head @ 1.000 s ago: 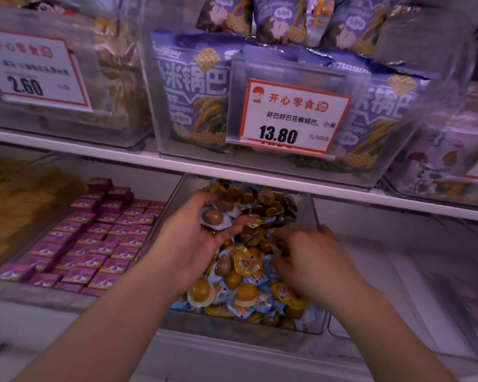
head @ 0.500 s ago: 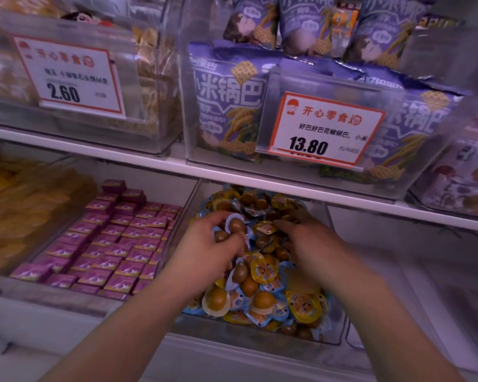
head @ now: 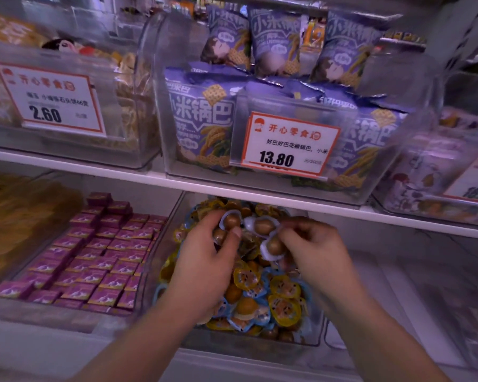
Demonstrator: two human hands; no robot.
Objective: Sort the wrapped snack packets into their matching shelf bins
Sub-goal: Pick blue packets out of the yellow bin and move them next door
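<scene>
Pink little boxes (head: pixel 94 260) lie in neat rows in the clear bin on the left of the lower shelf, so each kind of snack has its own home. Right beside them sits another clear bin (head: pixel 313 340), and it is full of small wrapped egg packets (head: pixel 262 296) in yellow and blue wrappers. That looks like the right home for the brown eggs.

The left hand (head: pixel 207 260) is over the back of this bin. Its fingers are curled round two egg packets (head: pixel 228 224), with the thumb pressing on the front. The right hand (head: pixel 312 246) is just beside it. Its fingertips pinch more egg packets (head: pixel 271 238), one higher and one lower. Both hands hold their packets just above the pile, probably so the packets can drop in with the same kind.

Above, on the upper shelf, purple rice cracker bags (head: pixel 202 117) stand in a clear bin behind a white price tag (head: pixel 290 144) that says 13.80. Further left another price tag (head: pixel 50 103) says 2.60. The tags likely tell which snack goes where.
</scene>
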